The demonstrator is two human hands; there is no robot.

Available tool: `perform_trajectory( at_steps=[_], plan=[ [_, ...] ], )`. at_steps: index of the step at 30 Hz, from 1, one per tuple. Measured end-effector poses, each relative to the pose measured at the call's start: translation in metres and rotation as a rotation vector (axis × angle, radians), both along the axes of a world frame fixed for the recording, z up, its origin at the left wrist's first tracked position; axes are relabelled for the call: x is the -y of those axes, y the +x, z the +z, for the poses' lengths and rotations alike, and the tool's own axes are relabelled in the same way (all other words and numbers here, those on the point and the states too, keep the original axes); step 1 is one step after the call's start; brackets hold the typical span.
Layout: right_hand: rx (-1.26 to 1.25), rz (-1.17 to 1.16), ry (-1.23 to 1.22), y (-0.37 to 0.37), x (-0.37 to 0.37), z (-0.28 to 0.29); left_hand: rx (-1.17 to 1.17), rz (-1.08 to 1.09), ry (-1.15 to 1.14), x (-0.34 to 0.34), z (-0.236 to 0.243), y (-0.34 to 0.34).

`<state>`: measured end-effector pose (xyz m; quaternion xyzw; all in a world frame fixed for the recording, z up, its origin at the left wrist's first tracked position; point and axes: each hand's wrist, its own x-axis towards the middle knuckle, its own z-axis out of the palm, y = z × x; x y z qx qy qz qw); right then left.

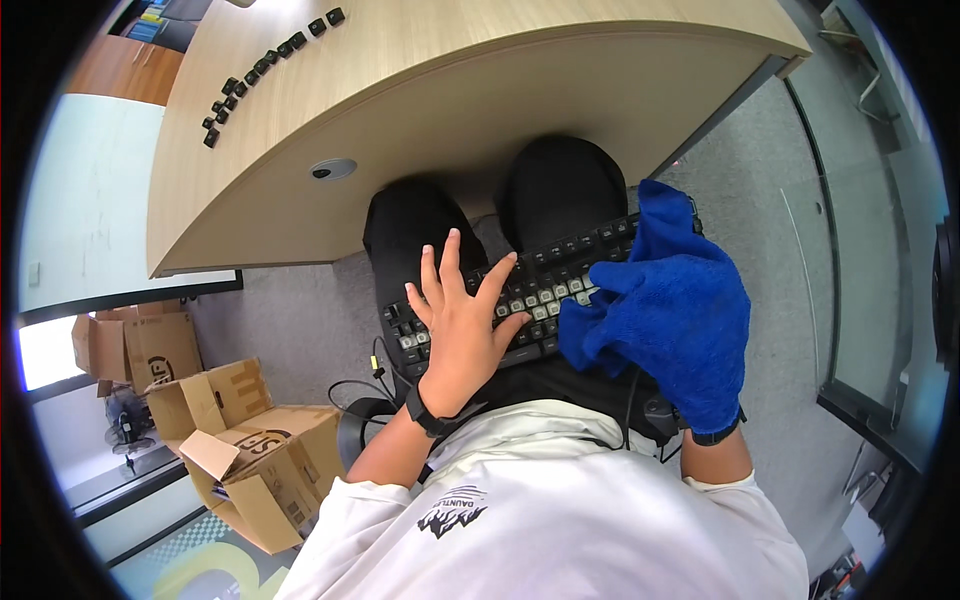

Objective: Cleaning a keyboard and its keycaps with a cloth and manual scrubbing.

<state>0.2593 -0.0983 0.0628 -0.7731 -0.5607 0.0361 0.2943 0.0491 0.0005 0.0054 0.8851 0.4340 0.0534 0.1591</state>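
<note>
A black keyboard lies across my lap. Many of its keycaps are off, and pale switches show along the middle rows and at the left end. My left hand rests on the keyboard left of its middle, palm down, with the fingers spread and nothing held. A blue cloth covers my right hand down to the wrist, and its folds touch the keyboard's right part. The fingers under the cloth are hidden, but the fabric is bunched around them.
Loose black keycaps form a curved line on the wooden desk ahead. The desk's curved edge stands beyond my knees. Open cardboard boxes sit on the floor at the left. A cable runs over my lap; glass panels stand right.
</note>
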Motion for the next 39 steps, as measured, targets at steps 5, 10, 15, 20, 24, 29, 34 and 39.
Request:
perform_trajectory(
  at_steps=[5,10,15,20,24,29,34,39],
  plan=[
    [-0.073,0.042,-0.040,0.001,0.003,-0.002,-0.050,0.002,-0.148,-0.006,-0.007,-0.006],
    [0.147,0.178,0.259,0.013,0.001,-0.004,0.225,-0.187,-0.099,-0.030,0.046,0.001],
    [0.005,0.116,-0.012,0.000,0.002,0.017,0.560,-0.285,-0.165,-0.092,0.119,0.072],
    [-0.174,0.267,-0.070,0.009,0.009,0.019,0.693,-0.204,-0.041,-0.158,0.135,0.167],
    [-0.278,0.368,-0.085,0.016,0.007,0.021,0.720,-0.162,0.042,-0.220,0.123,0.242],
    [-0.236,0.208,0.027,0.006,0.021,-0.017,0.405,-0.054,0.029,-0.250,0.123,0.293],
    [-1.102,0.085,-0.041,0.008,0.027,-0.016,0.306,-0.122,0.058,-0.248,0.126,0.286],
    [-0.171,0.361,-0.193,0.029,0.013,0.031,0.474,-0.227,0.157,-0.208,0.147,0.224]
  ],
)
